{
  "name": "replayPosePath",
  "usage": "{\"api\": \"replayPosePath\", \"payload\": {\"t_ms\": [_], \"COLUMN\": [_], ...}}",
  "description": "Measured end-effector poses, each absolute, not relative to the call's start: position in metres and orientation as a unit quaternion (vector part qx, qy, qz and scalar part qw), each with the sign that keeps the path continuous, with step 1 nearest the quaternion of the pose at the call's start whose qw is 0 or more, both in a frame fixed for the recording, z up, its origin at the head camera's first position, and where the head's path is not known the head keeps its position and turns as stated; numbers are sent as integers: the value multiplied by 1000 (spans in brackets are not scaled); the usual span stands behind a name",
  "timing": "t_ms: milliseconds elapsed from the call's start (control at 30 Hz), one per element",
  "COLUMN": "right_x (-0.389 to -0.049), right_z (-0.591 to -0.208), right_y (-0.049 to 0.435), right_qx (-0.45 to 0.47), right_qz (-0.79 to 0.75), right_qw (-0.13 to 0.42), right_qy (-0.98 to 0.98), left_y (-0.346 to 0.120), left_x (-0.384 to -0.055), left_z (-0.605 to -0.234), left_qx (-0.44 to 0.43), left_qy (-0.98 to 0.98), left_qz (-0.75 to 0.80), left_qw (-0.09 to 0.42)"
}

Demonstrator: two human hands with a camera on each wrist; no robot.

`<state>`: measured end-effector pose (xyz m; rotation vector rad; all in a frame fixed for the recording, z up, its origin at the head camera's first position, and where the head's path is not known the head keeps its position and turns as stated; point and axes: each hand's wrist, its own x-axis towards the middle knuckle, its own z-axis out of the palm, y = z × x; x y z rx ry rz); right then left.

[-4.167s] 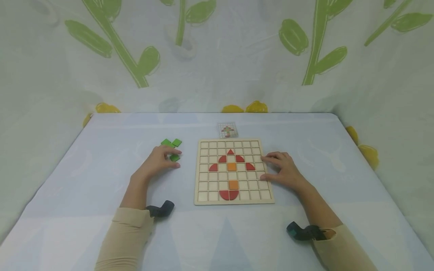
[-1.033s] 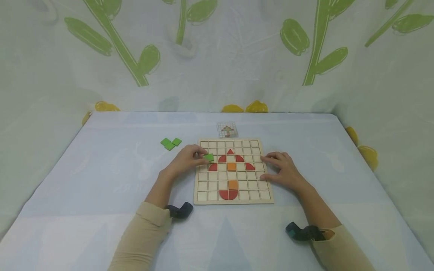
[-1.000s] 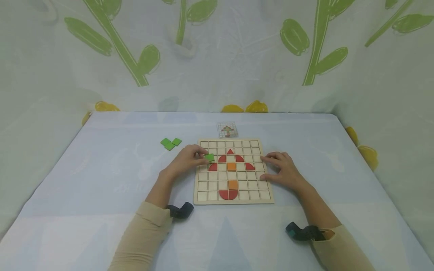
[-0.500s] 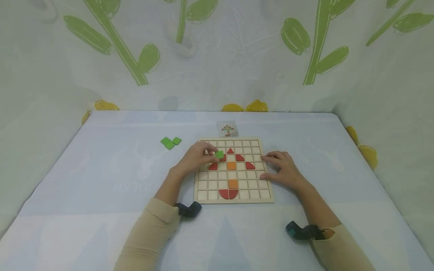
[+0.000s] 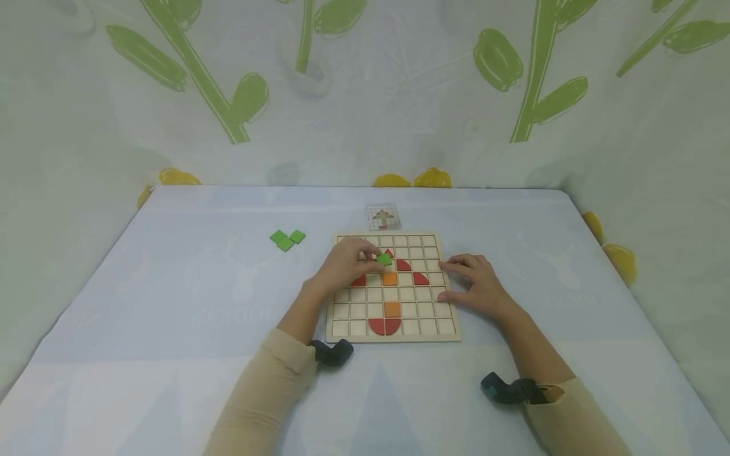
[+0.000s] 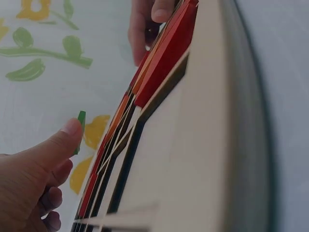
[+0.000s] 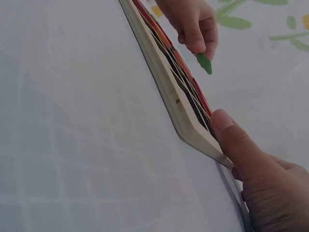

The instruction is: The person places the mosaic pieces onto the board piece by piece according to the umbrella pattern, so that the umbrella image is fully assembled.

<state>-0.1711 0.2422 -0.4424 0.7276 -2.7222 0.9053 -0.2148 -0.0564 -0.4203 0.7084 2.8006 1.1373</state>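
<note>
My left hand (image 5: 344, 263) pinches a green square tile (image 5: 384, 259) between thumb and fingers, over the upper middle of a wooden grid board (image 5: 393, 339). In the right wrist view the tile (image 7: 204, 63) hangs tilted above the board's surface. Under it, in the head view, lie a partly covered red triangle (image 5: 390, 253) and an orange square (image 5: 390, 278). My right hand (image 5: 476, 285) rests at the board's right edge, thumb and fingertips spread apart on the rim. Red quarter-round pieces (image 5: 421, 278) and a second orange square (image 5: 392, 309) sit in the cells.
Several green tiles (image 5: 286, 244) lie on the table left of the board. Behind the board is a small clear pattern card (image 5: 384, 217) with a printed grid picture. A pale patterned cloth covers the table (image 5: 171, 304).
My left hand has taken a green tile from the group on the left and carried it rightward over the board, to near the red triangle. My right hand has stayed at the board's edge.
</note>
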Motion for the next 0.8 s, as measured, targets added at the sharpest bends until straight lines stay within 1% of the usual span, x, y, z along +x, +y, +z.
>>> {"api": "replayPosePath", "payload": {"t_ms": [267, 500, 800], "right_x": [-171, -170, -170], "right_z": [-444, -443, -443], "right_y": [242, 241, 241], "right_qx": [246, 236, 234], "right_qz": [301, 301, 302], "right_qw": [95, 82, 77], "right_qy": [-916, -920, -921], "left_y": [-49, -47, -46], "left_x": [-215, -214, -212], "left_z": [-424, -427, -429], "left_qx": [224, 214, 216], "left_qy": [908, 910, 910], "left_qz": [353, 354, 353], "left_qw": [28, 38, 33]}}
